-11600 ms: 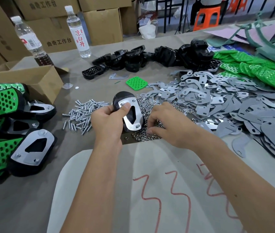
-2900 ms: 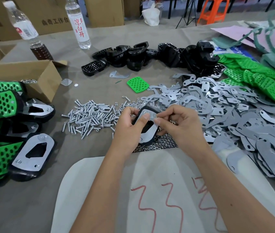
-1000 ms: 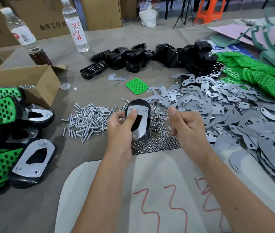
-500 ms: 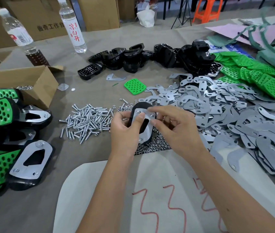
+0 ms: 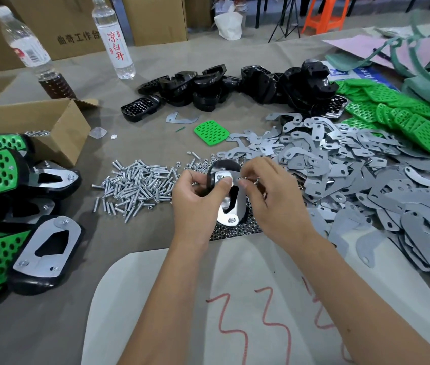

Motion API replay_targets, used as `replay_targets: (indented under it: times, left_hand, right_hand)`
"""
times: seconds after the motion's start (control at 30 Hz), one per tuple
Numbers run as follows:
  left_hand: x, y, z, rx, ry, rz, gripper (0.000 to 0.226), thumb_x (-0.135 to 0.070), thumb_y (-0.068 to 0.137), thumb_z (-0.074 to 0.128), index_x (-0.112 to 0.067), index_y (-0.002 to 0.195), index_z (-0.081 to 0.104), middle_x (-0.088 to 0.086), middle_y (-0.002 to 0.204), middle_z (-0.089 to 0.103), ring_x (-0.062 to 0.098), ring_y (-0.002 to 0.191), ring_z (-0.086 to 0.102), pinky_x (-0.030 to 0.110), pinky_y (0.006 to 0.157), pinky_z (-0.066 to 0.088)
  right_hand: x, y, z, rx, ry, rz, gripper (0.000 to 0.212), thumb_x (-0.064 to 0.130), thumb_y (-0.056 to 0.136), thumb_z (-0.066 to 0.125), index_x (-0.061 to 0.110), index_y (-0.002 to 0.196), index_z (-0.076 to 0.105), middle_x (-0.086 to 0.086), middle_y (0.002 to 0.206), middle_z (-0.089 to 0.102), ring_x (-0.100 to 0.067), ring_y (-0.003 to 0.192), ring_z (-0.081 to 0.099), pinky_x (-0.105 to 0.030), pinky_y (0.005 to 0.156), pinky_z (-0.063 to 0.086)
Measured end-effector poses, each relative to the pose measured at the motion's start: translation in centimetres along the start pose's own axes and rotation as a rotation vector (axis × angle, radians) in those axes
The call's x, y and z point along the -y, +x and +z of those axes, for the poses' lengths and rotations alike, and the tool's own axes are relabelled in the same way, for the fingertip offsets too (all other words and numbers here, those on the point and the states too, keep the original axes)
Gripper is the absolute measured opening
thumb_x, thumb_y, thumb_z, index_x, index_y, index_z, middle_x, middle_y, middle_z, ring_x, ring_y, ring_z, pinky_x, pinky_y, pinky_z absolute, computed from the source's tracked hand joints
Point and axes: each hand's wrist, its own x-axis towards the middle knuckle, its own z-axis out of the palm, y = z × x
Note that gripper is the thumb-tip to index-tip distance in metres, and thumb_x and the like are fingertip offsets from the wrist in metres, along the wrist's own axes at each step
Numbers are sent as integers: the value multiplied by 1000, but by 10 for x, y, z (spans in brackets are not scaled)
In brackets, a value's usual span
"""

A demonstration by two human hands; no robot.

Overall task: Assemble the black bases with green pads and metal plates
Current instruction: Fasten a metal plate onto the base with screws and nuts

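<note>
Nearest lies a white sheet (image 5: pixel 235 299) with red marks. Just beyond its far edge both hands work on one base (image 5: pixel 223 167) held above the nuts (image 5: pixel 235 229): the left hand (image 5: pixel 195 198) grips it with the thumb pressed on the shiny plate (image 5: pixel 228 206), while the right hand (image 5: pixel 269 196) pinches at the plate's upper edge; whether it holds a nut is too small to tell. Two fasteners already show in this plate, so it looks close to done. To the left, several finished units (image 5: pixel 45 243) with green pads and bolted plates are stacked beside a box (image 5: pixel 37 122). Screws (image 5: pixel 137 185) lie left of the hands and loose grey plates (image 5: pixel 353 180) spread right. Farther back, many bare bases (image 5: pixel 203 88) and green pads (image 5: pixel 406 119) wait, so most of the work remains.
</note>
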Motion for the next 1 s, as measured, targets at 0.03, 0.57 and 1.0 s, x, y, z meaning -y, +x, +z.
replay_targets:
  times: [0.03, 0.57, 1.0]
  left_hand:
    - [0, 0, 0, -4, 4, 10, 35, -27, 71, 81, -13, 83, 52, 13, 75, 58, 20, 67, 55, 36, 65, 45]
    - [-10, -13, 2, 21, 143, 162, 35, -26, 75, 79, -7, 88, 53, 20, 79, 64, 35, 70, 59, 45, 67, 50]
    - [-14, -20, 5, 102, 173, 229, 37, -16, 75, 83, -4, 87, 49, 15, 80, 64, 19, 70, 59, 29, 65, 46]
  right_hand:
    - [1, 0, 1, 17, -36, -15, 2, 20, 100, 55, 18, 101, 56, 5, 95, 56, -17, 80, 53, -40, 68, 48]
    - [7, 0, 4, 46, -290, 29, 18, 37, 103, 29, 23, 101, 41, 4, 96, 44, -29, 69, 49, -41, 54, 44]
    - [11, 1, 1, -142, -376, 141, 52, 44, 106, 32, 9, 75, 55, -3, 73, 56, -30, 63, 50, -38, 56, 35]
